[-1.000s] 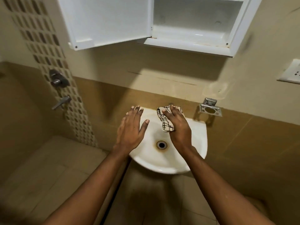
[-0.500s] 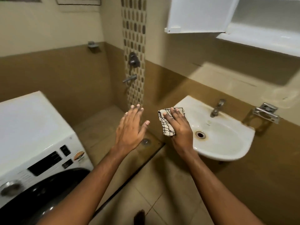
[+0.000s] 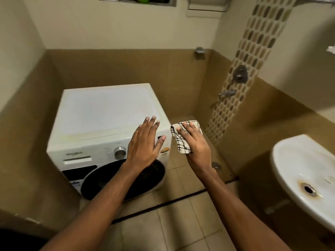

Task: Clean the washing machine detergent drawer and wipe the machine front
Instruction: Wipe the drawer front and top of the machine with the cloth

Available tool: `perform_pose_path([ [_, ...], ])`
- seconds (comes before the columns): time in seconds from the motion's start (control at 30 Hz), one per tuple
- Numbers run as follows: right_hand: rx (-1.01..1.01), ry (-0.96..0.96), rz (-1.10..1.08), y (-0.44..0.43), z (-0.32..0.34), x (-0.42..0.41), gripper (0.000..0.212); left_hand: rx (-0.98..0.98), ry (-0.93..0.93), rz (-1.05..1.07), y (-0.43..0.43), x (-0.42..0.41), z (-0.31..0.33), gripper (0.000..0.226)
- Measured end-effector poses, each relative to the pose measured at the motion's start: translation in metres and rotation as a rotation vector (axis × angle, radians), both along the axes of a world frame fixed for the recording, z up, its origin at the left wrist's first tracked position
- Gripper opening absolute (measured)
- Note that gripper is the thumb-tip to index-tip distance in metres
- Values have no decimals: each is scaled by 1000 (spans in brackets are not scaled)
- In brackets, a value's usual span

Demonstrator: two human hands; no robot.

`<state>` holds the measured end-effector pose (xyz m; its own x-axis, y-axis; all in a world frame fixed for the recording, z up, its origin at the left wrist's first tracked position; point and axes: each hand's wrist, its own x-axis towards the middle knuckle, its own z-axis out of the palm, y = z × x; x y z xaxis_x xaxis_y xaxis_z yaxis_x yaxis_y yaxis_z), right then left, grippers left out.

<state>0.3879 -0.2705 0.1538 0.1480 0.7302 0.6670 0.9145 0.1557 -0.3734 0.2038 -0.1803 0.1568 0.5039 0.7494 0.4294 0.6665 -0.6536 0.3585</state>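
A white front-loading washing machine (image 3: 101,113) stands in the corner, with its detergent drawer (image 3: 77,158) shut at the left of the control panel, a silver dial (image 3: 120,152) in the middle and a dark round door (image 3: 101,182) below. My left hand (image 3: 145,144) hovers flat, fingers straight, in front of the panel's right side and hides part of it. Just right of the machine, my right hand (image 3: 196,145) grips a crumpled white cloth with black checks (image 3: 181,140).
A white wash basin (image 3: 304,171) juts from the right wall. A shower valve (image 3: 240,74) and tap (image 3: 227,93) sit on the mosaic strip behind. Beige floor tiles (image 3: 181,223) lie between me and the machine.
The view has swung left from the basin to the washing machine, which now sits centred. Both hands kept their pose, the right still holding the cloth.
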Motion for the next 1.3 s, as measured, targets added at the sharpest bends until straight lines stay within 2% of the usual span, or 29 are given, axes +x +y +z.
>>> perform_pose_path([
  [0.1,-21,17,62,44,-7,-75,61,-13,19,74,33,-82,-9,59],
  [0.2,-95,79,80,59,-12,-107,65,-15,38,83,46,-118,-15,58],
  [0.33,-243,105,153,99,-31,-174,93,-37,74,132,78,-200,-34,57],
  [0.43,-304,122,172,122,-44,-213,100,-70,129,149,98,-248,-53,58],
  [0.6,-388,60,203,158,-65,-251,100,-110,176,177,131,-296,-80,57],
  [0.7,-388,88,196,185,-78,-259,98,-140,189,185,150,-310,-96,58],
  [0.83,-443,144,140,219,-97,-260,96,-225,125,218,172,-322,-119,60],
  [0.9,-556,160,127,236,-106,-259,85,-229,76,242,178,-328,-129,58],
  [0.97,-735,41,90,252,-117,-265,75,-242,25,262,183,-338,-135,55],
  [1.03,-847,-99,16,262,-129,-278,80,-255,-20,287,183,-348,-139,55],
  [1.13,-844,-121,-16,282,-139,-315,74,-274,-86,351,180,-366,-147,56],
  [1.3,-827,-272,182,317,-137,-400,76,-296,-200,437,175,-383,-148,61],
])
